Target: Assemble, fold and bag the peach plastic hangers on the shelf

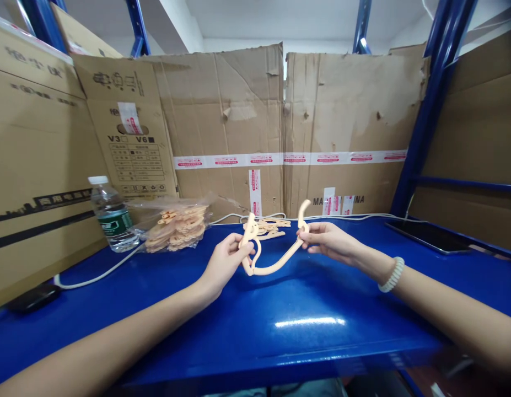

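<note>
A peach-coloured plastic folding clothes hanger point(275, 269) is held up over the blue tabletop between my two hands. My left hand point(222, 262) pinches its left end, where a folded arm and a curved loop show. My right hand point(332, 242) grips the other end with thumb and fingers, below a hooked tip that points up. One long curved arm spans the gap between the hands. Behind it lies a small pile of similar peach pieces point(272, 227). A clear plastic bag point(176, 226) with several more of them rests at the left.
A water bottle point(112, 218) stands left of the bag. A white cable point(114, 270) runs to a black device point(34, 298) at the front left. Toward the right lies a dark tablet or phone point(429, 236). Cardboard sheets point(222, 121) wall the back, between blue shelf posts point(429, 105).
</note>
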Demonstrator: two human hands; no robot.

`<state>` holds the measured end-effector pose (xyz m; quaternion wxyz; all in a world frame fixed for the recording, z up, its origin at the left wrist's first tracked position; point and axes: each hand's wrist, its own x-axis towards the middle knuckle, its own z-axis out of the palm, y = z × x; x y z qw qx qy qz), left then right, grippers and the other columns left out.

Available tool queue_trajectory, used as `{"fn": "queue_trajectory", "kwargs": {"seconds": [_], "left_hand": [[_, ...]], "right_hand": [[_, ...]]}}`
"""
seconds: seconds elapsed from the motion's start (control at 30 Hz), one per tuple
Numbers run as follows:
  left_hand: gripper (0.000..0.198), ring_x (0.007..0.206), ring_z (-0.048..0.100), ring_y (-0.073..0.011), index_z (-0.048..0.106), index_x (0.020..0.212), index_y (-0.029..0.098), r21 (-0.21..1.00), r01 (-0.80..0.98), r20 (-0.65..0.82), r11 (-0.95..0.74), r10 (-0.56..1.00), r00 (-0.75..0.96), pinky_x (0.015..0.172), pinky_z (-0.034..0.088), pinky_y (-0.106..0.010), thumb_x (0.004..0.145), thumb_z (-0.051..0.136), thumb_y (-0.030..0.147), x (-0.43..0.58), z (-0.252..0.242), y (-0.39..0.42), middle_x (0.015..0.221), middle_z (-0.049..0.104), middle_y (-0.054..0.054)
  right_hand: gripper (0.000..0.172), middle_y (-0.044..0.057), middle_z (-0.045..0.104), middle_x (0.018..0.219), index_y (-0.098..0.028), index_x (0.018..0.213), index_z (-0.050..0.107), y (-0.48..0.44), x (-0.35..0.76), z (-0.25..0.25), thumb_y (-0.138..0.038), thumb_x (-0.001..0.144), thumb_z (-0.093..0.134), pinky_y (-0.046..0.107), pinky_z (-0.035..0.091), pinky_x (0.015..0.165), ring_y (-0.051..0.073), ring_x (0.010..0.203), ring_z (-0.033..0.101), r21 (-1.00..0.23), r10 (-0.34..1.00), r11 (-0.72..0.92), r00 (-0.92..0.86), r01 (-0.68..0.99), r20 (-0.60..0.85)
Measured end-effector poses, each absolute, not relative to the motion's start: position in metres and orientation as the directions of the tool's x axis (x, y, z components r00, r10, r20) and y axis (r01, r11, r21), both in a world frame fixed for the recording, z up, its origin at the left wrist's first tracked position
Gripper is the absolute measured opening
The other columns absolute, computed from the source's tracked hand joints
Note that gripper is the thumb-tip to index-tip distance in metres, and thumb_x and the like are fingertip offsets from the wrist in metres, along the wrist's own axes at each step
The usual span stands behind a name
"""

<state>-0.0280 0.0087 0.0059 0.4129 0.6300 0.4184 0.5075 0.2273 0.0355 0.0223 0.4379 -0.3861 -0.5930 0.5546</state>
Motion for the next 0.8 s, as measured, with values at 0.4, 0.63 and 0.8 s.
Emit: {"fn": "queue_trajectory", "kwargs": {"seconds": [0.4, 0.63, 0.8], "left_hand": [[0.036, 0.070, 0.063, -0.0187, 0.052, 0.086, 0.016, 0.990, 0.071, 0.061, -0.121, 0.828, 0.558, 0.064, 0.045, -0.029, 0.076, 0.064, 0.048, -0.018, 0.001, -0.002, 0.082, 0.066, -0.007], [0.032, 0.062, 0.053, -0.0129, 0.059, 0.098, 0.014, 0.929, 0.228, 0.125, -0.291, 0.829, 0.545, 0.055, 0.037, -0.022, 0.083, 0.058, 0.042, -0.017, -0.005, -0.004, 0.078, 0.063, -0.003], [0.031, 0.057, 0.045, -0.0103, 0.064, 0.100, 0.015, 0.776, 0.358, 0.242, -0.520, 0.769, 0.592, 0.052, 0.030, -0.021, 0.092, 0.045, 0.039, -0.017, -0.001, -0.010, 0.072, 0.058, 0.001]], "right_hand": [[0.025, 0.006, 0.072, 0.075, -0.013, 0.078, 0.071, 0.016, 0.195, 0.003, -0.028, 0.062, 0.080, 0.028, 0.058, 0.065, 0.017, 0.069, 0.069, -0.939, 0.880, 0.344, -0.352, 0.012, 0.318], [0.011, 0.006, 0.071, 0.082, -0.015, 0.085, 0.072, 0.010, 0.197, 0.002, -0.022, 0.082, 0.064, 0.025, 0.054, 0.060, 0.013, 0.067, 0.065, -0.686, 0.622, 0.725, -0.482, 0.058, 0.617], [0.015, 0.008, 0.071, 0.083, -0.015, 0.089, 0.070, 0.004, 0.198, 0.008, -0.019, 0.089, 0.055, 0.028, 0.054, 0.071, 0.016, 0.079, 0.065, -0.398, 0.414, 0.903, -0.574, 0.161, 0.707]]}}
